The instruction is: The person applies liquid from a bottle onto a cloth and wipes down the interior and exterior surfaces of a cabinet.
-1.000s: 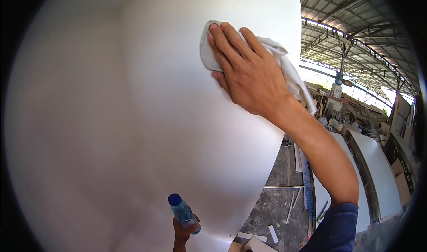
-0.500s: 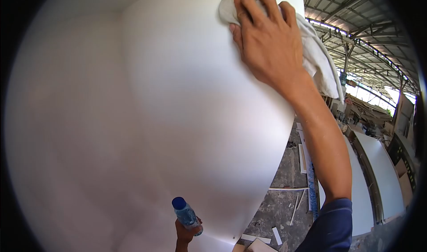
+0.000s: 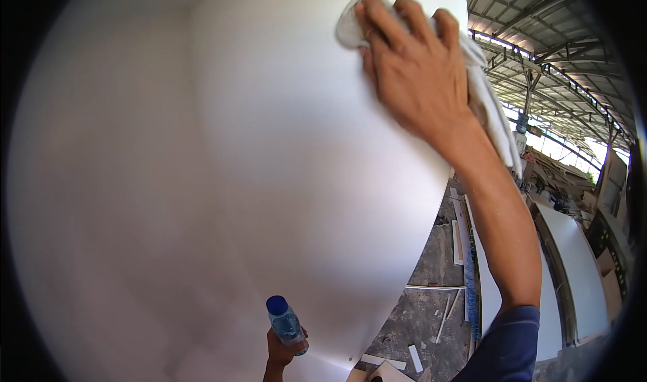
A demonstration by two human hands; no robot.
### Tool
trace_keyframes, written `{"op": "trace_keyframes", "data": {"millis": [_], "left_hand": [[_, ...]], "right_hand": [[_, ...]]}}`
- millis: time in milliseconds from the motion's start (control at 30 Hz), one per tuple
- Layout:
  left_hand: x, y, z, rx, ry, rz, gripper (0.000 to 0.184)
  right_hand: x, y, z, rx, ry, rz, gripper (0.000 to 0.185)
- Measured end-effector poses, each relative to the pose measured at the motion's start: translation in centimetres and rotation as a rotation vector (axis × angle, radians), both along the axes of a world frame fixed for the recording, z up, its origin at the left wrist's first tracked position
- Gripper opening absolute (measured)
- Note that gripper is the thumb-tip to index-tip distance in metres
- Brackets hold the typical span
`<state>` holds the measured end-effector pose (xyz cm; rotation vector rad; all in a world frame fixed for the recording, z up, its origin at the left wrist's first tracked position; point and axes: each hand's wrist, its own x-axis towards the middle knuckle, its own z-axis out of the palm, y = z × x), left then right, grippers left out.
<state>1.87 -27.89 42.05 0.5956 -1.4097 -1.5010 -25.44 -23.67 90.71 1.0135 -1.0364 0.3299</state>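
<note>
My right hand (image 3: 421, 72) presses a pale grey cloth (image 3: 350, 26) against the upper part of a large white panel (image 3: 303, 180), near its right edge. The fingers are bent over the cloth, and its loose end hangs down behind the wrist. Low in the view, my left hand (image 3: 282, 347) is wrapped round a clear plastic bottle (image 3: 287, 325) with a blue cap, held upright with a slight tilt in front of the white surface.
Long white boards (image 3: 573, 267) lie at the right, with a blue strip (image 3: 472, 288) beside them. Offcuts (image 3: 415, 358) are scattered on the grey floor (image 3: 404, 321). Stacked wood (image 3: 563, 173) and a water dispenser (image 3: 519, 139) stand farther back under a metal roof.
My right hand and the cloth have moved up and to the right over the panel, then slightly down. The bottle in my left hand appears a little farther right.
</note>
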Motion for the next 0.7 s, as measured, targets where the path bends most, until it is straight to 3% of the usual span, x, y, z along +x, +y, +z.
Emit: {"op": "trace_keyframes", "data": {"millis": [100,200,267,333,367,433,467,600,633,700], "left_hand": [[-0.1,-0.3,0.2,-0.005,0.025,-0.001,0.05],[-0.1,-0.1,0.5,-0.006,0.032,-0.027,0.05],[0.4,0.7,0.7,0.005,0.011,-0.034,0.05],[-0.1,0.3,0.5,0.01,0.018,-0.01,0.05],[-0.2,0.0,0.4,0.007,0.021,-0.01,0.05],[-0.3,0.1,0.2,0.001,0.038,-0.01,0.049],[-0.5,0.1,-0.1,0.006,0.042,-0.007,0.049],[-0.2,0.3,-0.5,0.02,0.061,-0.03,0.049],[0.1,0.1,-0.2,0.008,0.044,-0.029,0.049],[0.2,0.0,0.2,-0.004,0.037,-0.024,0.048]], "right_hand": [[0.3,-0.7,1.3,-0.138,0.052,0.111,0.035],[1.0,-1.6,-2.4,0.03,0.036,0.144,0.043],[1.1,-0.6,-0.9,0.054,-0.022,0.122,0.04],[0.0,0.4,2.4,-0.09,-0.099,0.135,0.034],[-0.2,1.1,4.4,-0.134,-0.192,0.026,0.03],[2.3,3.3,5.9,-0.025,-0.363,0.273,0.021],[1.5,2.0,5.6,-0.105,-0.235,0.291,0.022],[0.3,-0.3,5.6,0.011,0.001,0.51,0.007],[0.8,0.6,7.4,0.042,-0.208,0.475,0.006],[0.3,0.4,9.1,-0.035,-0.259,0.663,0.008]]}}
